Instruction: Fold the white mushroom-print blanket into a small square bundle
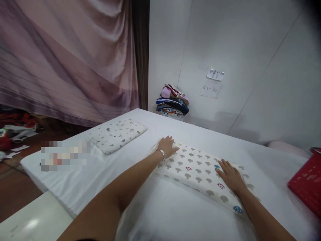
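Note:
A folded white cloth with a mushroom print (pixel 198 172) lies flat on the white-covered table (pixel 95 180) in front of me. My left hand (pixel 167 145), with a bracelet at the wrist, rests flat on the cloth's far left end, fingers stretched out. On its right part lies my right hand (pixel 229 175), palm down with the fingers extended. Neither hand grips anything. Left of the mushroom cloth, apart from it, is a second folded cloth (pixel 119 135), white with small dark and coloured motifs.
Behind the table's far edge rises a stack of folded fabrics (pixel 173 100) by the white wall. A red basket (pixel 307 182) stands at the right edge. Pink curtain (pixel 75 60) hangs at the left. A blurred-out patch covers something on the table's left side.

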Demonstrator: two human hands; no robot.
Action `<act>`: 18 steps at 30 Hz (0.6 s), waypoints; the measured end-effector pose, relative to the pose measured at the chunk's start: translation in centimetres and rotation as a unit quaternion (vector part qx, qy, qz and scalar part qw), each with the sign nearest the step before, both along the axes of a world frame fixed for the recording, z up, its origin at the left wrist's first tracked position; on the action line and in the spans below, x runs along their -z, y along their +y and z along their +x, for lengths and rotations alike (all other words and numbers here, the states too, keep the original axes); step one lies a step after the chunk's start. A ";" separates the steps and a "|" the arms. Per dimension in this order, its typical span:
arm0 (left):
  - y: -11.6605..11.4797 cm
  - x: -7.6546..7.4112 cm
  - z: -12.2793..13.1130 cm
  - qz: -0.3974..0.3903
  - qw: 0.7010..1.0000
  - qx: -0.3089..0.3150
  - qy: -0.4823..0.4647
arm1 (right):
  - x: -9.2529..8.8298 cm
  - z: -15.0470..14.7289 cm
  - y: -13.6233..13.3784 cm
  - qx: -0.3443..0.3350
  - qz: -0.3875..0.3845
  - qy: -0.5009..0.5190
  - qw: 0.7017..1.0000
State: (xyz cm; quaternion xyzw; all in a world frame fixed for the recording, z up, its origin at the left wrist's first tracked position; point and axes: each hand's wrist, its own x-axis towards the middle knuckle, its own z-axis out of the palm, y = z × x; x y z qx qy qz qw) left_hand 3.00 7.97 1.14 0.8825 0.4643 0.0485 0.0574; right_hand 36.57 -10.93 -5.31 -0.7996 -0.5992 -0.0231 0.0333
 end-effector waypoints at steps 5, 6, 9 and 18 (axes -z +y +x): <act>1.6 2.0 0.1 -0.035 0.999 -0.027 0.016 | -0.7 -0.4 -0.1 0.008 -0.018 0.010 1.000; 1.8 2.4 0.0 -0.034 0.999 -0.029 0.017 | -0.8 -0.5 0.0 0.008 -0.019 0.014 1.000; 2.2 2.5 -0.2 -0.029 0.999 -0.027 0.033 | -1.3 -0.7 0.1 0.006 -0.019 0.029 0.999; -0.2 1.1 0.3 0.007 0.999 0.016 0.048 | -4.1 -2.0 -0.2 0.016 -0.009 0.160 0.987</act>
